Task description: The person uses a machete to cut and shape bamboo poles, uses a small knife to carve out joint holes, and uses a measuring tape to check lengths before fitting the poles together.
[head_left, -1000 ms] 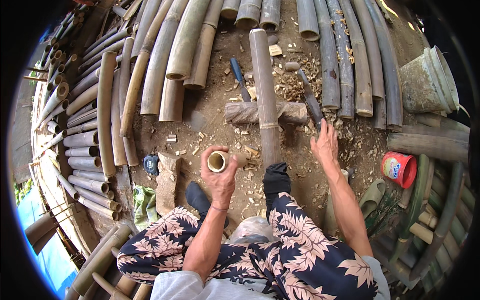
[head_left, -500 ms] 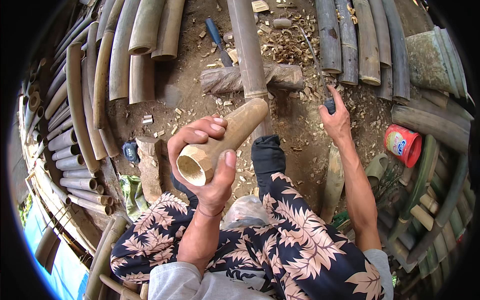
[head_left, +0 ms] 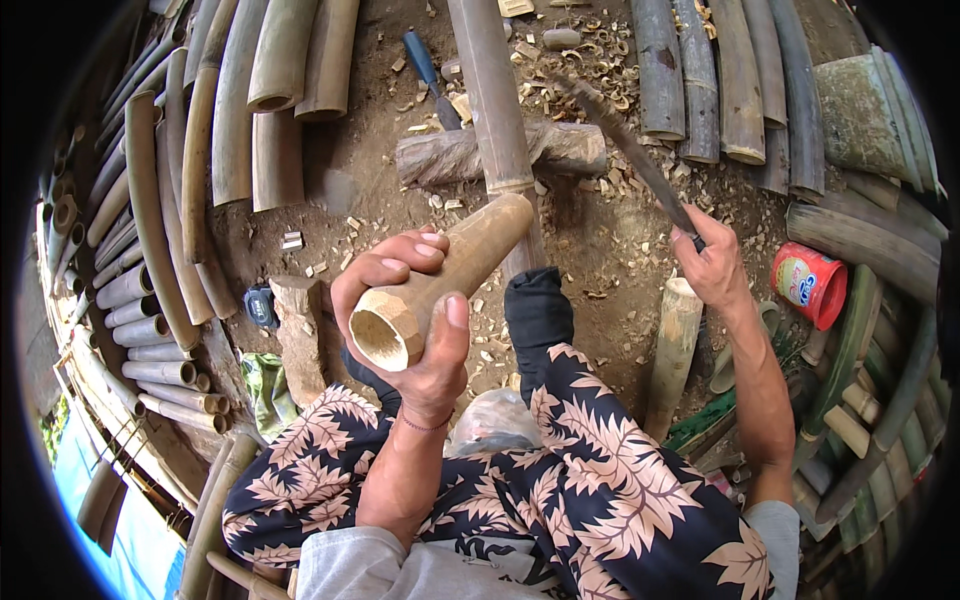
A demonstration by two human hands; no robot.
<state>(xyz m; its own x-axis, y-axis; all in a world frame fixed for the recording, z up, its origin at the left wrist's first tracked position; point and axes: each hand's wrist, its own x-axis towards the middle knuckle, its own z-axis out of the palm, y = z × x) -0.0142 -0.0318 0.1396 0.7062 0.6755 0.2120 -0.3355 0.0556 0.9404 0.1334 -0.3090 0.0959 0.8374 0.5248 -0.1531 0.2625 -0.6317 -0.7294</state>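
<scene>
Tube of bamboo, held above the middle of the ground, its pale, faceted open rim toward the person and its far end tilted away to the right. Being hollow, it is probably light; the wall looks stiff, and its dry, matt skin should not slip. Cut edges may be rough, and the wall would more likely split along the grain than bend. The soundest hold is around the body just behind the rim, where the left hand wraps it, fingers on one side, thumb on the other. The right hand closes about the dark handle of a long knife, its blade directed up and leftward, apart from the tube. The blade appears thin and rigid; the handle is the safe place to grip. Beyond, a pole lies across a log; whether the tube touches the pole cannot be told. A blue-handled tool lies left of the pole, shavings right of it. Toward the ground's left edge, a tape measure sits beside a wood block; toward its right edge, a red tub.
</scene>
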